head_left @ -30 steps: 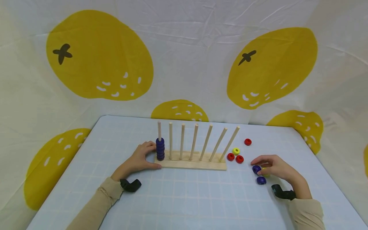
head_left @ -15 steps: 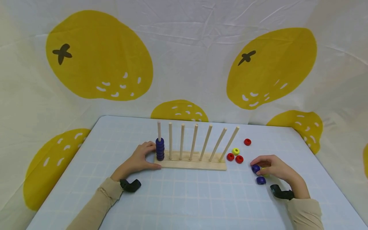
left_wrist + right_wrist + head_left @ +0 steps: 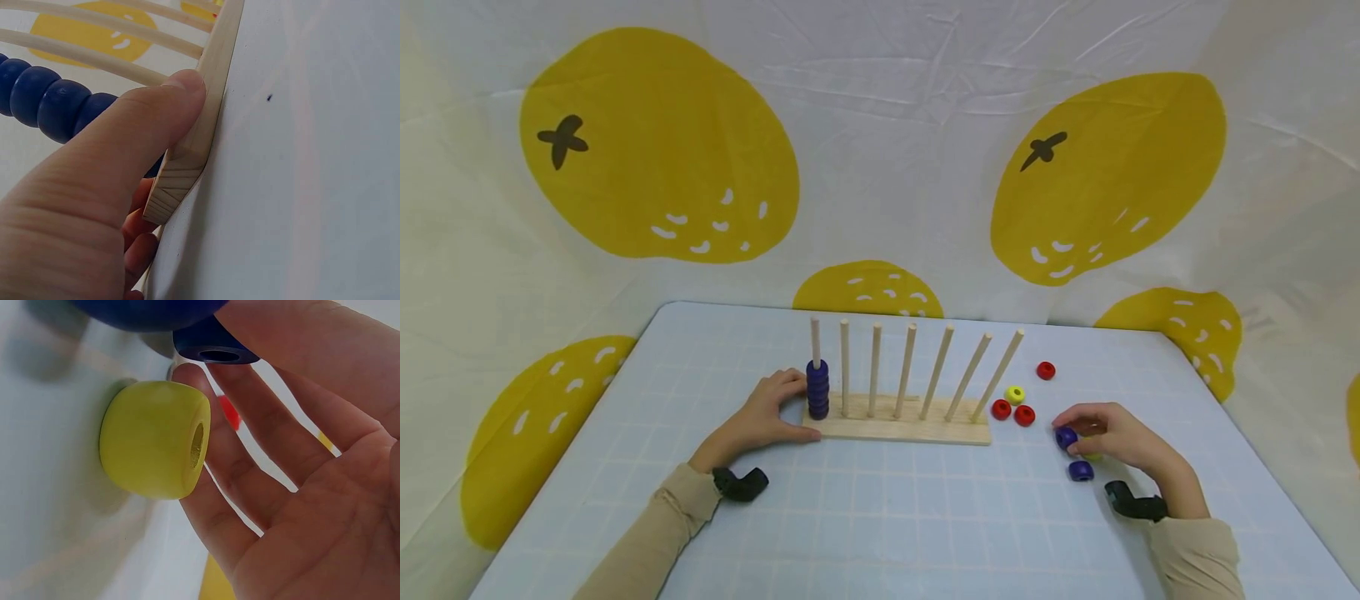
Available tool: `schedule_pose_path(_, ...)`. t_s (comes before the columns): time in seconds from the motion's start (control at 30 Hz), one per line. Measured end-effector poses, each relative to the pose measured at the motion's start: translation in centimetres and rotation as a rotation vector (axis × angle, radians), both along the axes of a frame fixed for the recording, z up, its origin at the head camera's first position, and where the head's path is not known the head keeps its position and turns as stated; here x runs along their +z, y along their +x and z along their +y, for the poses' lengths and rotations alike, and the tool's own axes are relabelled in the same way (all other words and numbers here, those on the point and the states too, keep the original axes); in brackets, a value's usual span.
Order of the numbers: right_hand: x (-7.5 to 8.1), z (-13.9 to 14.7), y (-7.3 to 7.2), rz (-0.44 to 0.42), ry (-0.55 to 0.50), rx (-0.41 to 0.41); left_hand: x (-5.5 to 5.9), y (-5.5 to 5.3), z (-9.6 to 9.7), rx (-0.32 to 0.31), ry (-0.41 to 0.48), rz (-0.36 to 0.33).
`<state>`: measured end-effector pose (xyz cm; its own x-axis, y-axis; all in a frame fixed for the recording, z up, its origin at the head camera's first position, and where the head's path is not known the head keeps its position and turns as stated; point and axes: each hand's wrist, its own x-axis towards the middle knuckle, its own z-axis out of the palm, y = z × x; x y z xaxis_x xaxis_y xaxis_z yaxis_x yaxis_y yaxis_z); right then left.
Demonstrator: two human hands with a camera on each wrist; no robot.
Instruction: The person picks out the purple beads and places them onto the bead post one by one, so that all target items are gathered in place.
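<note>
My left hand (image 3: 767, 410) grips the left end of a wooden peg rack (image 3: 902, 428), thumb along the front edge and fingers behind, as the left wrist view shows. Dark blue beads (image 3: 64, 109) are stacked on its leftmost peg; the other pegs are bare. At the right, my right hand (image 3: 1123, 433) pinches a dark blue bead (image 3: 215, 347) between thumb and fingers. Under that hand, a yellow bead (image 3: 153, 440) lies on the table, mostly hidden in the head view. Another blue bead (image 3: 1081, 471) lies just in front of the hand.
Right of the rack sit two red beads (image 3: 1025, 415) beside a yellow bead (image 3: 1015, 395). Farther back lies one more red bead (image 3: 1046, 370). The pale table (image 3: 880, 533) ends at a patterned cloth (image 3: 895, 167) behind.
The blue bead in my right hand has shifted slightly left and up, with its hole now turned more toward the head camera. The left hand and the rack have stayed in place.
</note>
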<state>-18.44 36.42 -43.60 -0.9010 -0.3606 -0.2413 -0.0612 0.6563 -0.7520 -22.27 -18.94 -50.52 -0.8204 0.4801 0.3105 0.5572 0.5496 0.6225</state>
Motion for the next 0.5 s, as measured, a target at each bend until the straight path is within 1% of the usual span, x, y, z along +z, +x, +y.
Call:
schedule_pose_path(0.27, -0.15, -0.10, 0.00, -0.018, 0.001, -0.011, -0.08, 0.17, -0.01, 0.004, 0.000, -0.018)
schedule_pose_path(0.4, -0.16, -0.07, -0.08, 0.000, 0.019, -0.016, -0.28, 0.04, -0.03, -0.005, 0.002, 0.007)
schedule_pose_path(0.5, 0.05, -0.16, -0.07, 0.036, 0.046, -0.023, -0.34, -0.12, -0.07, -0.015, 0.006, 0.024)
